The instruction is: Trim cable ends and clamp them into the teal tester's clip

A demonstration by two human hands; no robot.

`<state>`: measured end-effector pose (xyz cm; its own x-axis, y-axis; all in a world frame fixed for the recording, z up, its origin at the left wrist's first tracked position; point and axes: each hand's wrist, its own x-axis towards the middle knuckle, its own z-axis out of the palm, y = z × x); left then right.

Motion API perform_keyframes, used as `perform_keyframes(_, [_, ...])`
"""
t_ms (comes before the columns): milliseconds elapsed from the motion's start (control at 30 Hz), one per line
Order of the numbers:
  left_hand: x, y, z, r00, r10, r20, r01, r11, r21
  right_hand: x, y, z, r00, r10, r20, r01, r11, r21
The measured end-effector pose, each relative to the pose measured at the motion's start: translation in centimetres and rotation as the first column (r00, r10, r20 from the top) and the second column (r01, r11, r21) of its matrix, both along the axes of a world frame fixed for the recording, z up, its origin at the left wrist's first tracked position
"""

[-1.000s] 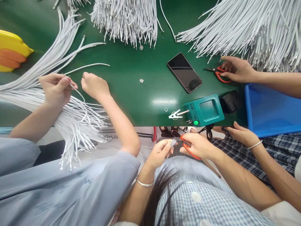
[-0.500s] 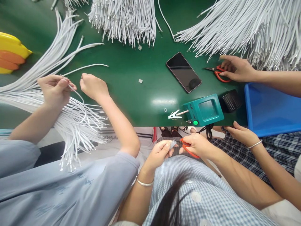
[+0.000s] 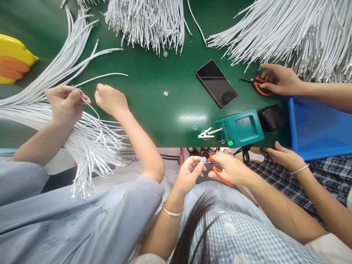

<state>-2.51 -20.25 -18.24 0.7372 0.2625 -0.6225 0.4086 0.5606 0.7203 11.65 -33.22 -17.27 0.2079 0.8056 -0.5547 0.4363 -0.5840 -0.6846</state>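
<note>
In front of my checkered blue clothing, just past the table's near edge, my left hand (image 3: 190,173) pinches a small translucent whitish piece (image 3: 203,160) between thumb and fingers. My right hand (image 3: 232,169) grips small scissors (image 3: 222,177) by their orange-red handles, which are spread apart. Their metal blades point left and reach up to the piece; whether they touch it I cannot tell. Both hands are close together over my lap. Above them on the green table (image 3: 148,117) stands a teal device (image 3: 242,128) with a white clip (image 3: 205,134) on its metal rod.
A phone (image 3: 217,83) lies mid-table near a small whitish bit (image 3: 165,94). Bundles of white cables (image 3: 145,25) cover the back. At left a co-worker's hands (image 3: 66,104) handle a white cable; at right another's hand (image 3: 280,80) holds scissors beside a blue tray (image 3: 319,128).
My left hand has turned and raised the whitish piece slightly, closer to the scissors. The scissors' blades now reach it. The whole view has shifted a little.
</note>
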Motion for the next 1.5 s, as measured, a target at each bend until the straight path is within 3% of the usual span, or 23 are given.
perform_keyframes(800, [0.3,0.0,-1.0,0.996,-0.046,-0.081,0.05,0.997,0.053,0.5,0.6,-0.2,0.994,0.017,-0.108,-0.027,0.995,-0.096])
perform_keyframes(1000, [1.3,0.9,-1.3,0.979,-0.058,-0.193,0.07,0.996,0.054,0.3,1.2,-1.2,0.994,-0.028,-0.103,0.01,0.985,-0.171])
perform_keyframes(1267, [3.2,3.1,-2.9,0.978,-0.07,-0.197,0.082,0.995,0.055,0.6,2.5,-3.3,0.986,-0.131,-0.099,0.106,0.968,-0.227])
perform_keyframes(1500, [3.9,3.7,-3.5,0.975,-0.096,-0.199,0.11,0.992,0.063,0.8,3.0,-4.1,0.978,-0.16,-0.135,0.128,0.967,-0.221])
